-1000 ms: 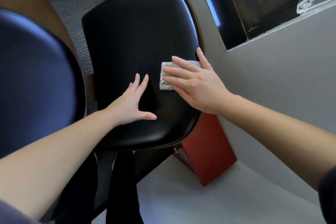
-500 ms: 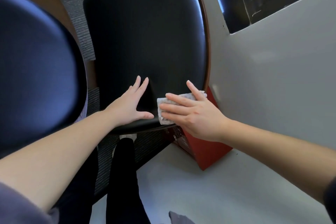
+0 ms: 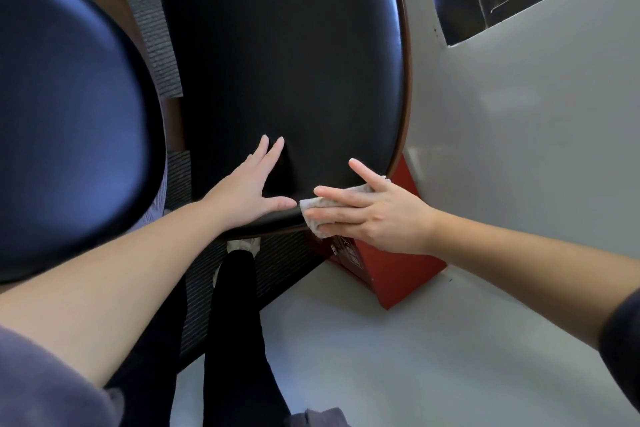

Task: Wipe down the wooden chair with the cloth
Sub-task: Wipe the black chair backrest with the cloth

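The chair [image 3: 284, 55] fills the upper middle of the head view: a black padded seat with a thin brown wooden rim along its right edge. My left hand [image 3: 247, 191] lies flat on the seat near its front edge, fingers straight and thumb spread. My right hand [image 3: 367, 215] presses a small light grey cloth [image 3: 313, 215] against the seat's front right edge with straight fingers. Most of the cloth is hidden under that hand.
A second dark blue chair seat [image 3: 69, 121] stands close on the left. A red box [image 3: 388, 267] sits on the floor under the right edge of the chair. A grey wall [image 3: 519, 132] runs along the right. My dark-clad leg [image 3: 239, 305] is below the seat.
My right hand has slid the cloth down the seat from its middle right to the front right edge. The left hand has stayed flat on the seat. The view has moved closer.
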Motion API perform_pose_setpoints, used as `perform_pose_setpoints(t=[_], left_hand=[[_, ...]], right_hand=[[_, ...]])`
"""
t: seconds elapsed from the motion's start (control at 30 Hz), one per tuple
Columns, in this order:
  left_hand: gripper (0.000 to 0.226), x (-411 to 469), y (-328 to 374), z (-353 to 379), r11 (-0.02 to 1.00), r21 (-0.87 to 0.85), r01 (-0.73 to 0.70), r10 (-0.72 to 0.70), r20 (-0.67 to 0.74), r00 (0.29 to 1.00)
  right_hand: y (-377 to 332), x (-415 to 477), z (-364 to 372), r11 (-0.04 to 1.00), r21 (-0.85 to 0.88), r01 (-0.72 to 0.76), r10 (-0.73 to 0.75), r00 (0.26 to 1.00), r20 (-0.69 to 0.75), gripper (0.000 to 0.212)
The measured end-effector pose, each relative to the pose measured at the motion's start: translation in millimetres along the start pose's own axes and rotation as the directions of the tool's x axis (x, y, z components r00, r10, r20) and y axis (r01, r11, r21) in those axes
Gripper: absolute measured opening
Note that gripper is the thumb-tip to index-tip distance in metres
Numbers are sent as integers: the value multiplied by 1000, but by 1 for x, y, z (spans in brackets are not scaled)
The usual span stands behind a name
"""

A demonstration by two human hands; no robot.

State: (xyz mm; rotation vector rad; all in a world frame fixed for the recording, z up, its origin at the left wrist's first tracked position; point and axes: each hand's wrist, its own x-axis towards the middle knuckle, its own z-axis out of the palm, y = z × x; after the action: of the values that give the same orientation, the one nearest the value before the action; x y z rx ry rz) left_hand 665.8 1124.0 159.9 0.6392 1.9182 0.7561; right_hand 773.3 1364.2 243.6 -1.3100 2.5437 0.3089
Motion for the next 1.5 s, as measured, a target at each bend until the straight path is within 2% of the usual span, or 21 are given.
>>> perform_pose_setpoints(t=[0.1, 0.2, 0.33, 0.47, 0.57, 0.83, 0.97, 1.1, 1.23, 1.3, 1.4, 1.5], left_hand=[[105, 2, -3, -2, 1000, -1, -7, 7, 5, 1000], [105, 4, -5, -6, 1000, 0, -6, 6, 3, 1000], [110, 8, -2, -10, 1000, 4, 7, -8, 17, 1000], [113, 16, 0, -20, 1000, 9, 10, -10, 10, 1000], [114, 25, 1, -29, 1000, 8, 14, -14, -2, 1000], [117, 55, 5, -56, 999, -15, -45, 44, -60, 997], [115, 73, 13, -80, 997, -12, -77, 76, -97, 992], [107, 85, 20, -100, 995, -32, -99, 93, -148, 985], [101, 87, 20, -108, 992, -11, -126, 124, -136, 983], [98, 87, 17, -107, 990, 1, -142, 140, -136, 981], [94, 89, 14, -106, 986, 21, -163, 164, -143, 976], [92, 90, 10, -106, 985, 46, -169, 174, -144, 974]], right_hand=[[6, 6, -13, 999, 32, -22, 23, 999, -23, 38], [22, 13, -32, 970, 119, -212, 218, 975, -46, 32], [47, 34, -42, 920, 98, -380, 380, 925, 20, 40], [55, 48, -44, 932, 113, -345, 330, 935, 132, 48], [62, 52, -43, 941, 157, -300, 272, 946, 174, 46], [137, 92, -42, 901, -11, -434, 427, 880, 206, 46], [178, 109, -44, 863, -86, -497, 505, 849, 156, 49], [196, 120, -41, 781, -45, -623, 622, 782, -36, 48], [200, 117, -42, 851, 111, -513, 524, 840, -139, 34], [205, 113, -47, 876, 116, -469, 482, 864, -146, 23], [214, 107, -60, 922, 42, -386, 386, 922, 11, 45], [231, 99, -70, 968, -61, -242, 249, 955, 162, 56]])
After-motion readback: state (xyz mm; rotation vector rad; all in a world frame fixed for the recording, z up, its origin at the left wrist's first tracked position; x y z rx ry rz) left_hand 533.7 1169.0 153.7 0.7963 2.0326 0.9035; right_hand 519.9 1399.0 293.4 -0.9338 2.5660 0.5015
